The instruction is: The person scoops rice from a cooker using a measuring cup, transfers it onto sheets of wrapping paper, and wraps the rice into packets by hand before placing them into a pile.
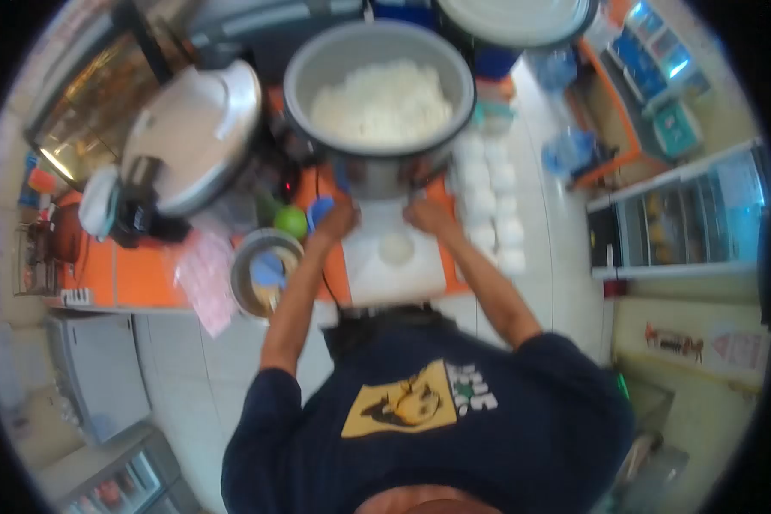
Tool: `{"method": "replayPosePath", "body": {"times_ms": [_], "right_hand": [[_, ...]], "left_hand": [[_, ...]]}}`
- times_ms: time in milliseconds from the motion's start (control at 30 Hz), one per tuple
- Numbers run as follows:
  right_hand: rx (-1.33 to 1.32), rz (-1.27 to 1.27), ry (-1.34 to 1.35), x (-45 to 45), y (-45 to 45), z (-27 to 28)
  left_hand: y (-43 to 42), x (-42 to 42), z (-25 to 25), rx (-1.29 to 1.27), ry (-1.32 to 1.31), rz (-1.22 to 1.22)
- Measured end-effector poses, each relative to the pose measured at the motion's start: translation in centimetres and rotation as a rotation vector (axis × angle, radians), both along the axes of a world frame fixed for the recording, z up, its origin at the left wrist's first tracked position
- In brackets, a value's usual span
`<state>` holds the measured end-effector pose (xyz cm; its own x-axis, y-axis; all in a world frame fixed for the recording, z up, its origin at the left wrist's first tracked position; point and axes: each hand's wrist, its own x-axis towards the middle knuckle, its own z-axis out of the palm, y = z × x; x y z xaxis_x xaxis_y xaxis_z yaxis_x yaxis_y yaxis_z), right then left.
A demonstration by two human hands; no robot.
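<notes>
A white sheet (370, 278) lies on the orange counter, with a round white portion (395, 249) on it that looks like rice. My left hand (337, 219) is closed at the sheet's far left corner, beside a blue cup (319, 211). At the far right corner my right hand (427, 213) is closed too. What either hand's fingers hold is too small to make out. Just beyond both hands stands a large grey pot (295, 86) of white rice (385, 107). White wrapped bundles (481, 204) stand in rows right of my right hand.
A large lidded cooker (197, 137) stands at the left. Nearer are a metal bowl (243, 278), a green round object (290, 222) and a pink plastic bag (206, 278). A white lid (522, 17) is at the top, and a glass-fronted fridge (694, 223) at the right.
</notes>
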<state>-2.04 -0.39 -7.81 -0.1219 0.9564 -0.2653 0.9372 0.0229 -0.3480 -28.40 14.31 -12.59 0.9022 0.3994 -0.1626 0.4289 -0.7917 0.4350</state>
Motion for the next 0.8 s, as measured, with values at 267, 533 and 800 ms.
{"method": "replayPosePath", "body": {"times_ms": [267, 533, 800], "right_hand": [[0.069, 0.045, -0.026, -3.3, -0.2, 4.8], [0.324, 0.192, -0.052, -4.5, -7.0, 2.2], [0.468, 0.218, -0.154, -4.3, -10.3, 1.1]], "left_hand": [[-5.1, 1.3, 6.5, 0.024, -0.074, 0.235], [-10.6, 1.5, 9.3, 0.394, -0.039, -0.119], [-13.6, 0.2, 6.4, 0.409, -0.093, -0.141]]}}
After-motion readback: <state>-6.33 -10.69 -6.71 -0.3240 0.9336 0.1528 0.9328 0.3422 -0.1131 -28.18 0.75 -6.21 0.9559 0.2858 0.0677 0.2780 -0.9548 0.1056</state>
